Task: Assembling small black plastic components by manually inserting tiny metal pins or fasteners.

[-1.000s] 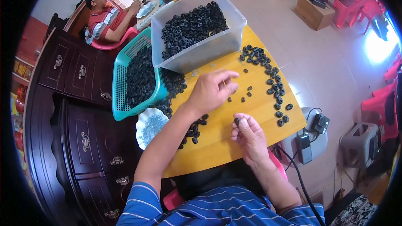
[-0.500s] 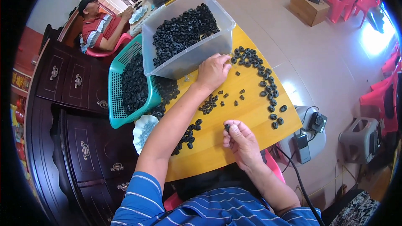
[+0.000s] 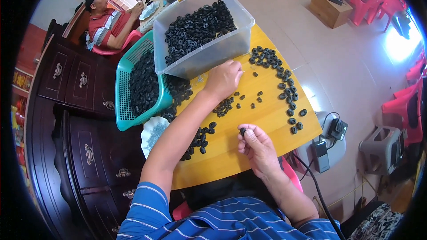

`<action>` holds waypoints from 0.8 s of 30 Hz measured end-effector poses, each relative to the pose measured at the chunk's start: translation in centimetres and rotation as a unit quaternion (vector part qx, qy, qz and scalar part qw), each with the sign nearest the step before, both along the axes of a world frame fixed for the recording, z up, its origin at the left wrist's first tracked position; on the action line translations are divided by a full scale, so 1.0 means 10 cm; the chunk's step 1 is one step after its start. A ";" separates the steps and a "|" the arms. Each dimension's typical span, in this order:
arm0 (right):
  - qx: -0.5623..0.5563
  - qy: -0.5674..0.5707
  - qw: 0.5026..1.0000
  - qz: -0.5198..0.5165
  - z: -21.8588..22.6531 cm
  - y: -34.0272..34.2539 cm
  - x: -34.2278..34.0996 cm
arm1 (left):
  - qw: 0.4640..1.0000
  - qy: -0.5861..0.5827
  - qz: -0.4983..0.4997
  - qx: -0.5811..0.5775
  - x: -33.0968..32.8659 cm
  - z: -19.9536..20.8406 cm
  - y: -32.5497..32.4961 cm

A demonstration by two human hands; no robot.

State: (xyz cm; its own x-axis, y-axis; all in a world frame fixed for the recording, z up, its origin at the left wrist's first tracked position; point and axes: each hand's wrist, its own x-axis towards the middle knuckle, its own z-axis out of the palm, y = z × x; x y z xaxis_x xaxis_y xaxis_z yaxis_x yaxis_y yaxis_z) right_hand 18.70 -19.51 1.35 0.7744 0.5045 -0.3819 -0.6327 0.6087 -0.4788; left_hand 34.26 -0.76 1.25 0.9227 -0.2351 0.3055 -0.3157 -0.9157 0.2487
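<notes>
My right hand (image 3: 259, 150) is over the near part of the yellow table, pinching a small black oval ring-shaped part (image 3: 242, 131) between thumb and fingers. My left hand (image 3: 225, 80) reaches across to just in front of the clear plastic bin (image 3: 209, 50). Its fingers are curled together, and whatever they hold is hidden. A curved band of black oval parts (image 3: 289, 90) lies to the right of that hand. Smaller black pieces (image 3: 224, 106) sit in a little heap below it, with several scattered beside them. More oval parts (image 3: 203, 138) lie partly behind my left forearm.
Black parts fill the bin and a green basket (image 3: 165, 102) beside it. A white scalloped dish (image 3: 147, 140) holds tiny grey bits. Dark wooden drawers (image 3: 84, 80) stand at left; another person (image 3: 109, 24) sits at far left. A grey stool (image 3: 381, 149) stands on the floor at right.
My left hand has drawn back slightly toward me, away from the far end of the oval parts, its fingers more curled. My right hand stays nearly in place with its part. The view has shifted slightly.
</notes>
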 end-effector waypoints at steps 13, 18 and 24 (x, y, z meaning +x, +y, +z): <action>-0.057 -0.065 0.996 0.009 0.00 0.06 -0.06 | 0.982 0.092 -0.072 -0.147 -1.53 0.83 0.09; -0.109 -0.149 0.983 -0.013 0.05 0.11 -0.12 | 0.988 0.082 -0.094 -0.088 -1.70 0.88 0.07; -0.142 -0.242 0.959 0.048 0.05 0.13 -0.16 | 0.989 0.084 -0.085 -0.084 -1.78 0.82 0.06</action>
State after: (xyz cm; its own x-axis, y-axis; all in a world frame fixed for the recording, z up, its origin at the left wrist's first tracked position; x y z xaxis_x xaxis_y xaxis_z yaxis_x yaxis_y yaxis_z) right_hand 17.12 -18.25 1.86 0.8512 0.5105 -0.1218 -0.3404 0.3603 -0.8685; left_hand 16.44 -0.18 9.43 0.9154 -0.3501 0.1986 -0.4025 -0.7945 0.4548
